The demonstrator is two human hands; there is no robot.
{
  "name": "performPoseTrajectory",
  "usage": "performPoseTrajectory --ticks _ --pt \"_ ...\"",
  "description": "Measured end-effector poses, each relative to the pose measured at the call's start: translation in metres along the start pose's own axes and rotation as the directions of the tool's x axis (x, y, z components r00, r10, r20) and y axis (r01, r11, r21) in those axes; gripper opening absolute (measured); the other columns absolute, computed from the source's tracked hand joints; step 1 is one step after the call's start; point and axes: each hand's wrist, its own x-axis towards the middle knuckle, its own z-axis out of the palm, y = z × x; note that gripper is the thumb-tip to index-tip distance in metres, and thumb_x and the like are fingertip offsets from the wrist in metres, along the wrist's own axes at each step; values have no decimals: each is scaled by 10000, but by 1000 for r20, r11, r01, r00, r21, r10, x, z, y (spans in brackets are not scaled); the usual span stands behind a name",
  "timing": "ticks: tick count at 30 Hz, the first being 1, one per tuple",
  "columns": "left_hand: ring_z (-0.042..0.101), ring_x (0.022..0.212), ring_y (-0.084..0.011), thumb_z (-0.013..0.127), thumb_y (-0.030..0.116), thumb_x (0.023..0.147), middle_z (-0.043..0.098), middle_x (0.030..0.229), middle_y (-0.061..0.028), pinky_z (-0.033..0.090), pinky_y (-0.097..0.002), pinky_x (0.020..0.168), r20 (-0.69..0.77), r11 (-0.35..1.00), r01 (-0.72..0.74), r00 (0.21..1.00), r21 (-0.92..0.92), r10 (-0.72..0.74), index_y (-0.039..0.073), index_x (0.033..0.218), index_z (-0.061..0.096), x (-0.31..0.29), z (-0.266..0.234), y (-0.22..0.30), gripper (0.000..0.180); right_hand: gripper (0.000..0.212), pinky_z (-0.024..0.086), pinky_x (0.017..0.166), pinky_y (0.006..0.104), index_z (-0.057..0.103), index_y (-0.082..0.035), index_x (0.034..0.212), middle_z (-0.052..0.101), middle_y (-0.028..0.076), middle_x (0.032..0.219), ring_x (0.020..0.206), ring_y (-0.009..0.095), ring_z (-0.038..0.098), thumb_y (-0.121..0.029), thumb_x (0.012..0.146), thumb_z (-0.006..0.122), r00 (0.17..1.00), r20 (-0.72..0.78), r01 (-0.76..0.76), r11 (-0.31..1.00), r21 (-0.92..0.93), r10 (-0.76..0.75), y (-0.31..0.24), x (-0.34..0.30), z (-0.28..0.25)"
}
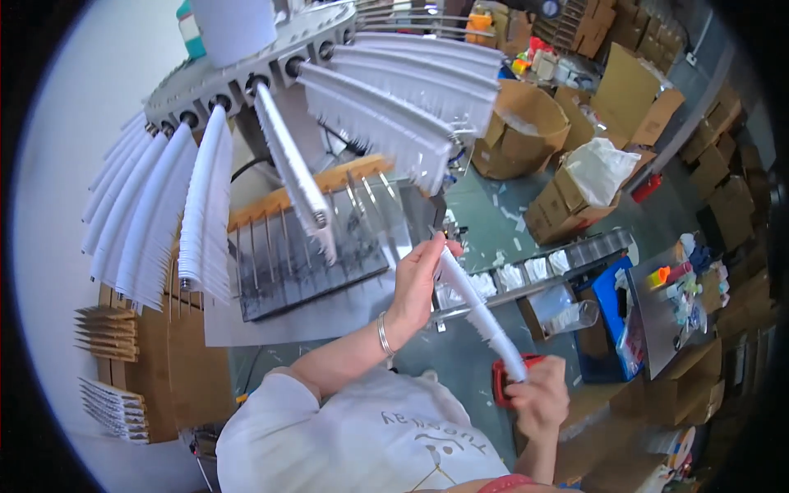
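Observation:
My left hand (417, 281) is closed around the upper end of a long rod (478, 308) covered along its length in white, sheet-like material with a ragged edge. The rod slants down to the right. At its lower end is my right hand (539, 398), with curled fingers around the tip. A red object (503, 383) shows just beside these fingers; whether it is held or lies behind cannot be told. Ahead of my hands stands a round metal wheel (283, 48), from which several similar white-covered rods (283, 156) stick out and hang like a fan.
Below the wheel lies a dark tray (316, 283) with thin metal rods and a wooden strip (271, 205). A narrow sectioned trough (575, 256) holds white pieces. Cardboard boxes (521, 131) and a blue bin (610, 320) stand to the right. Spiky racks (111, 407) sit at left.

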Motion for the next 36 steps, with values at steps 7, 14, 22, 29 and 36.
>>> performPoseTrajectory --ticks 7,14,22,29,36 --pt "584 771 -111 558 249 860 666 830 -74 440 -244 676 145 890 410 886 198 -440 -12 861 671 23 42 -58 284 232 395 734 383 623 -138 950 476 2 740 726 172 493 -194 735 690 950 226 270 933 -238 -217 -25 -2 19" --pt "586 755 -153 482 280 900 658 850 -115 470 -259 684 345 813 571 744 115 -572 -36 866 645 6 93 -104 357 164 453 718 355 641 -44 821 593 55 775 711 197 576 -194 760 659 953 1 -299 941 160 303 43 1 -37" --pt "492 642 -77 511 259 877 584 720 -26 378 -221 566 302 822 570 786 -19 -539 13 750 631 -12 146 -134 301 281 287 499 208 665 -41 941 482 -74 599 558 38 437 -310 896 595 345 255 -598 2 801 903 156 8 -22" --pt "480 908 -78 350 464 966 540 946 -6 369 -240 817 427 857 509 759 83 -492 56 1033 576 -13 171 -146 471 187 353 515 214 643 -40 834 545 -31 609 529 58 471 -226 845 663 415 333 -530 -73 845 847 193 -3 -44" --pt "410 1183 -161 198 586 951 474 1239 -67 302 -285 1008 441 905 310 796 291 -415 27 1291 415 16 172 -136 689 205 460 781 298 644 14 849 656 120 898 836 185 611 -181 878 590 506 339 -515 -37 856 793 230 7 -54"
